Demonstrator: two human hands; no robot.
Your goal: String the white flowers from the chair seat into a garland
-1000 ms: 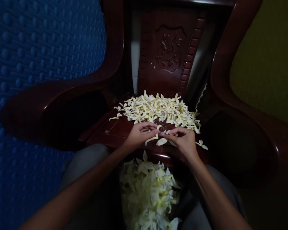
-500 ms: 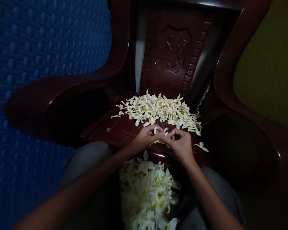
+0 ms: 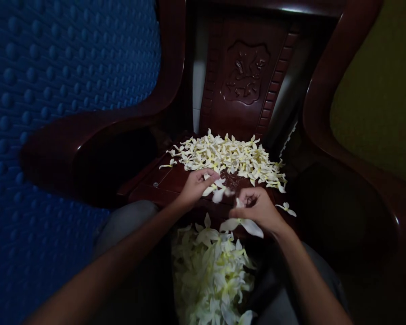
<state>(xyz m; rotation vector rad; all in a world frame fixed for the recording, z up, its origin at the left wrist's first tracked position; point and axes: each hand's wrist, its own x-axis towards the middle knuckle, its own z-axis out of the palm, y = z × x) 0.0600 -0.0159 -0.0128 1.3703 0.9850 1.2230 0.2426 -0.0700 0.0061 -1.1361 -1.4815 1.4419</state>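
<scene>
My left hand (image 3: 196, 186) is closed in a pinch over the front of the chair seat. At its fingertips are white petals of a flower (image 3: 218, 194), slightly blurred. To the right and a little nearer, my right hand (image 3: 259, 208) is closed on another white flower (image 3: 246, 225), whose petals spread out below the fingers. The hands are apart. Beyond them, a wide pile of cream-white flowers with yellowish centres (image 3: 223, 153) covers the back of the seat. Below the hands, between my knees, is a second heap of larger-looking white flowers (image 3: 216, 275); what holds it is hidden.
The dark red wooden chair has a carved backrest (image 3: 245, 72), a left armrest (image 3: 64, 135) and a right armrest (image 3: 355, 174). A single loose flower (image 3: 286, 209) lies at the seat's right edge. A blue studded surface (image 3: 54, 81) is on the left.
My hands, together before, have parted. The left went slightly left with petals at its fingertips; the right moved down and nearer with a flower. The view has shifted a little.
</scene>
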